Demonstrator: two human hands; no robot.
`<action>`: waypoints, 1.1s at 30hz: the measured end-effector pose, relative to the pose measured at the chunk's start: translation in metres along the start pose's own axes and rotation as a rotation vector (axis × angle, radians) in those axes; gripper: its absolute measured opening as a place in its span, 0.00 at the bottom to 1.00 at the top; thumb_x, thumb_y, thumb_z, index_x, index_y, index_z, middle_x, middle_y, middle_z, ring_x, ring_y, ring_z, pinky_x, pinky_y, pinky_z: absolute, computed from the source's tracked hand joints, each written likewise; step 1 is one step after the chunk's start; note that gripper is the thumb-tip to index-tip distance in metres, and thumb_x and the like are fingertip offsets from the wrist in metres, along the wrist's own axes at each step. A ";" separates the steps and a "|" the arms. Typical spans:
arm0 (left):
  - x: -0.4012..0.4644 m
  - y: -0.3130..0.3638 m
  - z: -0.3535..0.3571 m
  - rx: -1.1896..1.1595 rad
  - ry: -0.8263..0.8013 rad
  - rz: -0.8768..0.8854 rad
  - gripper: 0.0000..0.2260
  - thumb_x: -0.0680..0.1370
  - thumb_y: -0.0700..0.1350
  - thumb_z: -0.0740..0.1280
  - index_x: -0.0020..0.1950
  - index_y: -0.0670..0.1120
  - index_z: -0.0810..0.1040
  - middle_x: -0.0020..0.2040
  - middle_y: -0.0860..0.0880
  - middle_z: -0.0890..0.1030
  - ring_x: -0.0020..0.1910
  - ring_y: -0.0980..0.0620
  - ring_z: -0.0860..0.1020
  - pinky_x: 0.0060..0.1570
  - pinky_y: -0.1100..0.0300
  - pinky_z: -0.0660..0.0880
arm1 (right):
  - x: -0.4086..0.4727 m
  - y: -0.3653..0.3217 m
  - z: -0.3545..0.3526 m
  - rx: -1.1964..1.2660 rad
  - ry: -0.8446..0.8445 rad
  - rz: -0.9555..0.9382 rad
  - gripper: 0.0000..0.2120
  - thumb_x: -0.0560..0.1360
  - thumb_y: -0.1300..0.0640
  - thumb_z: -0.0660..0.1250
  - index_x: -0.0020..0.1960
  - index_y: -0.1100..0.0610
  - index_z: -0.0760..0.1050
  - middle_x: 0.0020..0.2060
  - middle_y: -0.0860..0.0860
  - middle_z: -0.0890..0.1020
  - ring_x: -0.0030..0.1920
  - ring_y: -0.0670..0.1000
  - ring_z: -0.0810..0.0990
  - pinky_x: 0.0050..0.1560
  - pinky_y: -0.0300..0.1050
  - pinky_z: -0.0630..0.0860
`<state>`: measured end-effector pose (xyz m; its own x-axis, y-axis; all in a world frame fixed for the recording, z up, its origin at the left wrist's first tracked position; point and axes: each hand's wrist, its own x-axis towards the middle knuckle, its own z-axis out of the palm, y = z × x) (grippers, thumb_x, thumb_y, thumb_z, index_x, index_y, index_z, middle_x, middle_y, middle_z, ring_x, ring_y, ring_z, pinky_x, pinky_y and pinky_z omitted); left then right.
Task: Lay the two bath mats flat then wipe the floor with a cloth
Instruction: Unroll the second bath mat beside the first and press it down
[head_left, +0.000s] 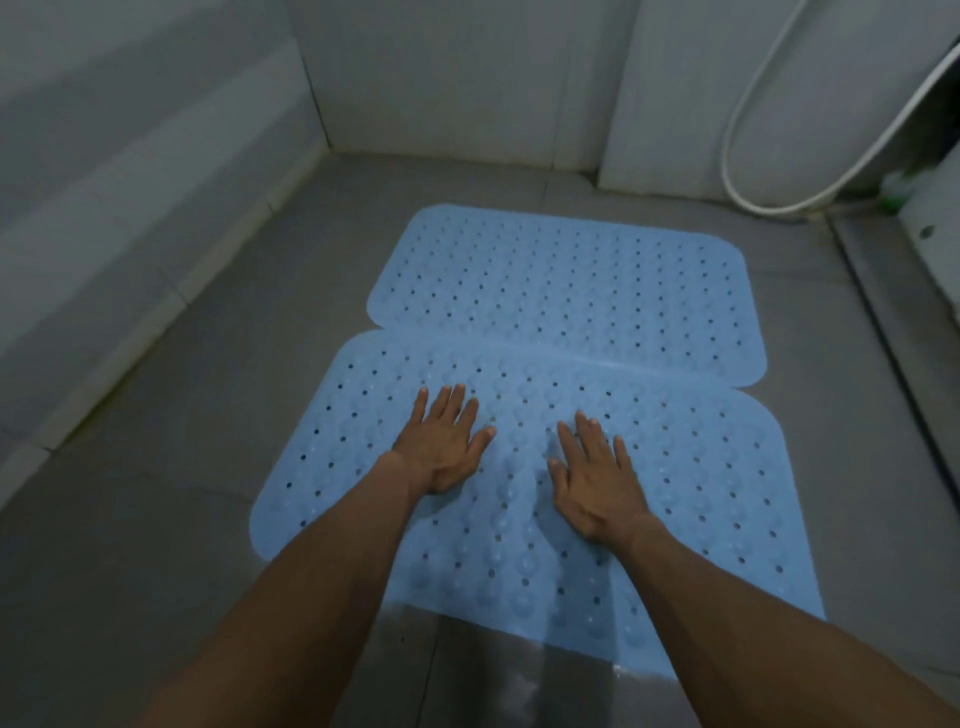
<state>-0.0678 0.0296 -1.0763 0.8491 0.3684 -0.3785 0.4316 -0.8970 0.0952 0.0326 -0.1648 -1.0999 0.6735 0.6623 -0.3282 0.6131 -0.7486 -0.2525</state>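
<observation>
Two light-blue perforated bath mats lie on the grey tiled floor. The far mat (566, 280) lies flat near the back wall. The near mat (701, 467) lies in front of it, and its far edge overlaps the far mat's near edge slightly. My left hand (444, 441) rests palm down on the near mat, fingers spread. Palm down too, my right hand (592, 475) presses on the same mat a little to the right. Neither hand holds anything. No cloth is in view.
Pale tiled walls enclose the floor (208, 415) at the left and back. A white shower hose (737, 156) loops down at the back right beside a white fixture (935, 218). A wet patch (478, 670) glistens on the floor at the near mat's front edge.
</observation>
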 end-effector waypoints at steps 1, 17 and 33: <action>0.003 -0.001 -0.011 0.004 0.011 0.006 0.30 0.83 0.60 0.42 0.80 0.45 0.47 0.80 0.45 0.43 0.79 0.48 0.41 0.76 0.45 0.36 | 0.005 0.003 -0.012 -0.001 0.020 0.006 0.28 0.84 0.45 0.43 0.81 0.53 0.43 0.80 0.52 0.40 0.80 0.50 0.38 0.77 0.51 0.33; -0.058 0.069 -0.294 0.125 -0.163 0.078 0.29 0.83 0.58 0.41 0.80 0.43 0.50 0.80 0.44 0.50 0.79 0.46 0.46 0.76 0.44 0.39 | -0.053 -0.008 -0.303 0.098 0.005 0.066 0.26 0.84 0.47 0.44 0.81 0.53 0.51 0.81 0.51 0.49 0.80 0.50 0.44 0.78 0.48 0.38; -0.292 0.108 -0.561 -0.070 -0.141 -0.022 0.29 0.84 0.56 0.42 0.79 0.40 0.50 0.80 0.42 0.49 0.79 0.45 0.46 0.76 0.44 0.37 | -0.251 -0.104 -0.612 0.063 -0.097 0.095 0.27 0.84 0.45 0.45 0.81 0.54 0.52 0.81 0.52 0.51 0.80 0.52 0.46 0.79 0.51 0.42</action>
<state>-0.0979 -0.0376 -0.4392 0.7901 0.3454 -0.5064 0.4741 -0.8680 0.1477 0.0526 -0.2346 -0.4343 0.6821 0.5846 -0.4394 0.5193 -0.8102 -0.2717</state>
